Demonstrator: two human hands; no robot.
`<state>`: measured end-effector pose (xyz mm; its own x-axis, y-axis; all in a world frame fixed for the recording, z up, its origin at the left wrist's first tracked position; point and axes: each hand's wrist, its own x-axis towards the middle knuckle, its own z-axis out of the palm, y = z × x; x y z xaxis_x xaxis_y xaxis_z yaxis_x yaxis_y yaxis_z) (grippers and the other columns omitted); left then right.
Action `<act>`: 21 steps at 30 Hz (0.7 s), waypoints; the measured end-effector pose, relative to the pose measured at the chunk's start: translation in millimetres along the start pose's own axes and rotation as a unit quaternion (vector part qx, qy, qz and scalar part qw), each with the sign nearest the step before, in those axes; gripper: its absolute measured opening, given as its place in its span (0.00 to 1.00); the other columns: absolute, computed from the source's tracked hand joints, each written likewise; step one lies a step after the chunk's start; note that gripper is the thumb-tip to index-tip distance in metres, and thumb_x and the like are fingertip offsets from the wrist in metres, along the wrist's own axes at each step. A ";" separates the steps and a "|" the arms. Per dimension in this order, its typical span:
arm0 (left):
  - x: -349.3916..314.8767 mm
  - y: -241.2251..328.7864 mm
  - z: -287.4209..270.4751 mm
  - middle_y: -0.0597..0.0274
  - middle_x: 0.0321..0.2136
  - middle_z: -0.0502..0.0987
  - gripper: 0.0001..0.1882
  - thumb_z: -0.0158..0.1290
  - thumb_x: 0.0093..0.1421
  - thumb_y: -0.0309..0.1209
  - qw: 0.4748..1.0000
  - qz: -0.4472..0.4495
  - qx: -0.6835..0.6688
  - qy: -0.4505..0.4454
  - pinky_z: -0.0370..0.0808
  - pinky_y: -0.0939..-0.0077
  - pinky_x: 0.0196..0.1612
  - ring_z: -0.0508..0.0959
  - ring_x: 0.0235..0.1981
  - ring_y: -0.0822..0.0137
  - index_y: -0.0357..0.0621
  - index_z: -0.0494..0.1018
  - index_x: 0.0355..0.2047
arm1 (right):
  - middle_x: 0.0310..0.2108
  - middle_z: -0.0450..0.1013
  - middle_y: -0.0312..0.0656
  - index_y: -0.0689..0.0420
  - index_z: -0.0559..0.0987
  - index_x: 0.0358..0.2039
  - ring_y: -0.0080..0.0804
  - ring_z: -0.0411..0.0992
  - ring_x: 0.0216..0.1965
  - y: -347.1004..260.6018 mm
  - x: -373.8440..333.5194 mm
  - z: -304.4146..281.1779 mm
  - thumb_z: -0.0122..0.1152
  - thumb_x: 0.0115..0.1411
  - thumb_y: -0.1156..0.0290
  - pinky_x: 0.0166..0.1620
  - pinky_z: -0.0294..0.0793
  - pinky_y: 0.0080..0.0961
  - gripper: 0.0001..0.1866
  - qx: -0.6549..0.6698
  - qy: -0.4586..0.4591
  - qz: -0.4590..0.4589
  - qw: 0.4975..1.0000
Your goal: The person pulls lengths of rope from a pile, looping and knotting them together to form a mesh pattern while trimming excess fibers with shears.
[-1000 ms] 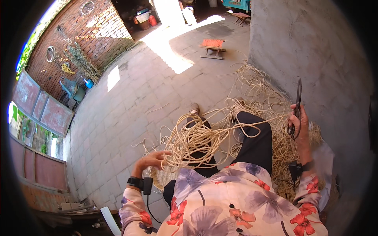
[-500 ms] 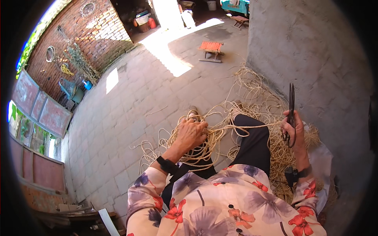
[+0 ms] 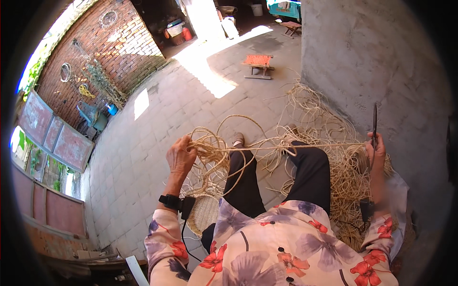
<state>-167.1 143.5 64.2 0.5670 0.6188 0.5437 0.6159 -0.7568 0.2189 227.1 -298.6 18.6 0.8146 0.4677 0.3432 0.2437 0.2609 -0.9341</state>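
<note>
My left hand (image 3: 181,157) is closed around a loose coil of pale straw-coloured rope (image 3: 212,151), raised in front of my left knee. Loops of it hang down and spread toward my legs. My right hand (image 3: 376,152), out to the right, grips a pair of dark metal scissors (image 3: 375,119) with the blades pointing up. Between the two hands a strand (image 3: 329,144) runs nearly straight and meets the right fingers; how they pinch it is too small to tell. A big tangled heap of the same rope (image 3: 346,190) lies beside my right leg.
Below my left wrist sits a round woven basket (image 3: 202,217). A rough grey wall (image 3: 372,62) rises close on the right. Farther off on the paving stands a low folding stool (image 3: 257,62) with an orange seat. A brick wall (image 3: 119,52) closes the far left.
My left hand has moved left with the coil, away from my knee, uncovering the woven basket. My right hand has shifted right with the scissors, and the strand between the hands is longer.
</note>
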 end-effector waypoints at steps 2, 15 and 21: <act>-2.2 -10.8 -0.8 0.55 0.22 0.75 0.07 0.52 0.48 0.30 1.000 -0.004 0.021 0.007 0.71 0.60 0.28 0.76 0.25 0.51 0.48 0.71 0.30 | 0.22 0.61 0.25 0.55 0.71 0.43 0.12 0.55 0.21 -1.3 4.5 -18.0 0.55 0.57 0.78 0.24 0.55 0.12 0.13 -0.267 0.068 -0.022 0.961; 1.2 -8.5 17.0 0.62 0.22 0.75 0.12 0.46 0.57 0.27 0.853 -0.248 -0.430 -0.159 0.73 0.78 0.21 0.76 0.21 0.71 0.45 0.70 0.42 | 0.25 0.71 0.44 0.54 0.69 0.44 0.33 0.71 0.27 9.2 0.1 -52.7 0.58 0.55 0.74 0.34 0.70 0.26 0.16 -0.549 0.087 0.044 0.830; -1.4 33.3 1.1 0.65 0.25 0.73 0.13 0.43 0.61 0.30 0.790 -0.260 -0.519 -0.199 0.71 0.86 0.18 0.71 0.16 0.79 0.43 0.67 0.45 | 0.23 0.71 0.36 0.51 0.71 0.46 0.23 0.69 0.23 16.5 -17.1 25.1 0.57 0.56 0.76 0.29 0.69 0.23 0.16 -0.462 0.005 0.014 0.887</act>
<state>-146.8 117.6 69.8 0.6388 0.7639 -0.0916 0.1602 -0.0157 0.9870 204.0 -281.1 -0.2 0.8301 0.4552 0.3220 0.5474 -0.5556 -0.6258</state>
